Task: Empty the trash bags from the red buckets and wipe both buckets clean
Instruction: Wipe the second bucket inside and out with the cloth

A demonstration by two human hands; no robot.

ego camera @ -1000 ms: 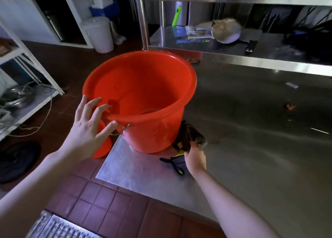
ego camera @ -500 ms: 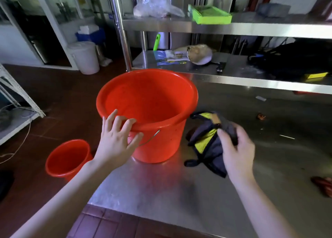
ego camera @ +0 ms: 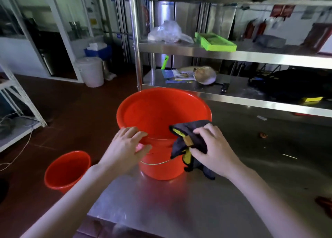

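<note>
A large red bucket [ego camera: 158, 112] stands upright and without a bag near the left edge of the steel table [ego camera: 179, 205]. My left hand [ego camera: 125, 148] grips its near rim, fingers over the lip and thumb on the outer wall. My right hand [ego camera: 213, 151] holds a dark cloth with yellow trim [ego camera: 190, 135] against the rim's near right side. A smaller red bucket [ego camera: 66, 169] sits on the floor to the left, also without a bag.
Steel shelving [ego camera: 233, 54] rises behind the table with a green tray [ego camera: 215, 43], a plastic bag [ego camera: 167, 31], and a black bag [ego camera: 291, 83]. A white bin [ego camera: 93, 70] stands on the floor far left. A white rack [ego camera: 16, 112] is at the left edge.
My right hand lifted the cloth from the table up to the bucket's rim. My left hand closed onto the near rim. The view tilted upward.
</note>
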